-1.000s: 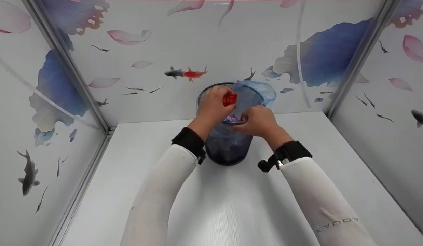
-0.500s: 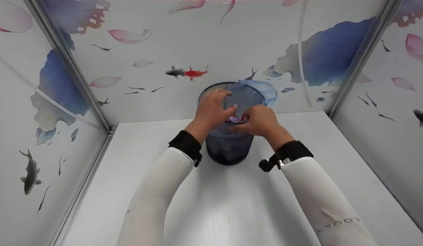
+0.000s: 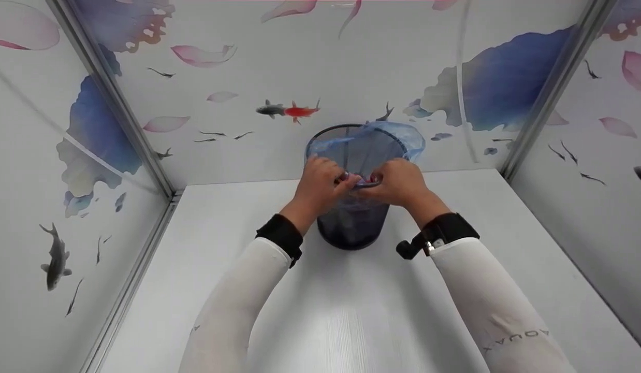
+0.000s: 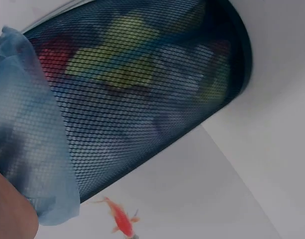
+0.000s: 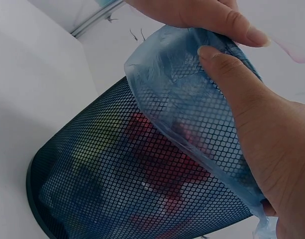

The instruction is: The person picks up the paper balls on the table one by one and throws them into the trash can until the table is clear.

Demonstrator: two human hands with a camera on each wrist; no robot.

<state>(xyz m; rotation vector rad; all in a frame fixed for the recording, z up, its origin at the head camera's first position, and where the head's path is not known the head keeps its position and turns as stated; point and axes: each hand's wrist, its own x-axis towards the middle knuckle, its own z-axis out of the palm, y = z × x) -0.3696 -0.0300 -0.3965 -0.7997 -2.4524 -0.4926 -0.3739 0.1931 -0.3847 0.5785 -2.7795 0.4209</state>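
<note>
A dark mesh wastebasket (image 3: 349, 228) stands near the back wall, lined with a thin blue plastic bag (image 3: 413, 140) folded over its rim. At the front rim my left hand (image 3: 320, 184) grips the bag's edge, fingers curled inside and thumb outside. Close beside it my right hand (image 3: 401, 181) holds the same rim edge, its thumb (image 5: 232, 74) pressing the bag from outside in the right wrist view. Through the mesh show crumpled red pieces (image 4: 55, 57) and yellow pieces (image 4: 125, 45); their kind cannot be made out.
The basket stands on a white tabletop (image 3: 331, 311). White panels with painted fish and petals, the back wall (image 3: 382, 52) among them, enclose three sides. Metal posts (image 3: 108, 98) mark the corners.
My left hand held a small red crumpled thing above the basket, then opened and let it go. It has since moved down to the front rim. The right hand has stayed at the rim.
</note>
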